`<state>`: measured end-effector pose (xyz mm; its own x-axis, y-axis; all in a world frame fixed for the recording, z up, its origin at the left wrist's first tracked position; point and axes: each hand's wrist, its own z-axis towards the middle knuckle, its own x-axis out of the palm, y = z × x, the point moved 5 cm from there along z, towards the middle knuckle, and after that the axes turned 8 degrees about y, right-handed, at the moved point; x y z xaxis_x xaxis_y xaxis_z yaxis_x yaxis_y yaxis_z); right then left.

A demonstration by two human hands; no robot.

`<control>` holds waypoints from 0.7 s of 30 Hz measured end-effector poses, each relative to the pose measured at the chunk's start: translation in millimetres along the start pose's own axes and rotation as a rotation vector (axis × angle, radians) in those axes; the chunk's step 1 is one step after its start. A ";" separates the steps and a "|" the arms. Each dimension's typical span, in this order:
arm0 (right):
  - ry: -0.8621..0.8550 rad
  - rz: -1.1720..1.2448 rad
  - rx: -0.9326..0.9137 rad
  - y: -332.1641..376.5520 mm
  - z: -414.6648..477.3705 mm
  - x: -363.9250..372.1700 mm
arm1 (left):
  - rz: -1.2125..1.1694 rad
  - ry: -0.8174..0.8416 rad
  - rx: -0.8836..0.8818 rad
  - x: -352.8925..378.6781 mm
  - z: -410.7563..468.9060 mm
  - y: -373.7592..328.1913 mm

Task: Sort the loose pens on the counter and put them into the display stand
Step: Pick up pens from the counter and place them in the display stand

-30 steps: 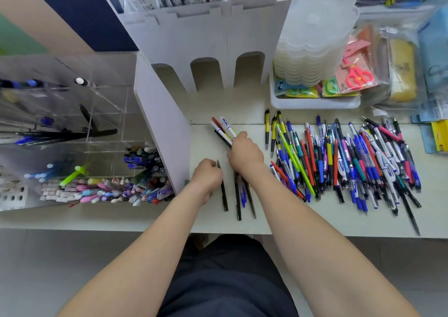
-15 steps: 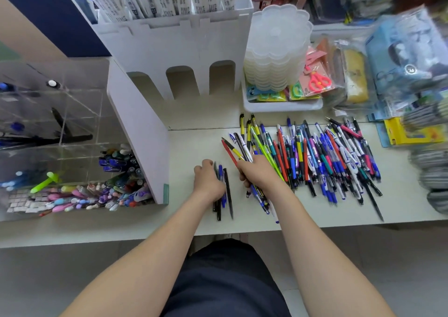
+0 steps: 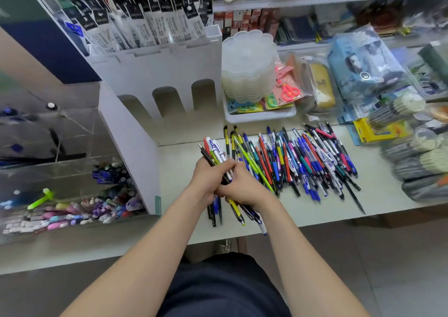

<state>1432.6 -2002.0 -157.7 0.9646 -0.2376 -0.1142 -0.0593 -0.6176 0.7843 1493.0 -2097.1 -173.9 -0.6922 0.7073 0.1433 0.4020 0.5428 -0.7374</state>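
Both hands meet at frame centre. Left hand (image 3: 208,180) & right hand (image 3: 243,188) each have fingers curled round one mixed bundle of pens (image 3: 215,150); its tips fan toward upper left, and its other ends stick out below the right wrist. A few dark pens (image 3: 213,213) lie on the counter (image 3: 179,171) just under the left hand. A big loose pile of pens (image 3: 303,161) spreads right of centre, just beside the right hand. Clear display stand (image 3: 72,171) sits at frame left, w/ a white board (image 3: 131,152) btw it & the hands.

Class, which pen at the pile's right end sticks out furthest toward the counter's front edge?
The long black pen; its tip juts well past every neighbouring pen.
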 end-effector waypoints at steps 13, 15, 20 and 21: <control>0.021 0.257 0.168 38.3 -5.1 -19.9 | -0.347 -0.192 -0.018 -25.7 2.4 -21.7; -0.043 0.105 0.208 37.2 1.1 -27.4 | -0.371 -0.238 0.020 -29.3 3.4 -25.6; -0.114 -0.008 0.247 20.0 10.0 -34.5 | -0.298 -0.342 0.153 -41.9 5.5 -45.6; -0.148 0.078 0.253 15.0 10.3 -36.1 | -0.280 -0.362 0.186 -44.2 4.9 -50.4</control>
<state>1394.3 -2010.4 -148.1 0.9078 -0.3868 -0.1619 -0.2116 -0.7558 0.6196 1500.4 -2158.0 -146.3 -0.9353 0.3253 0.1390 0.0796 0.5764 -0.8133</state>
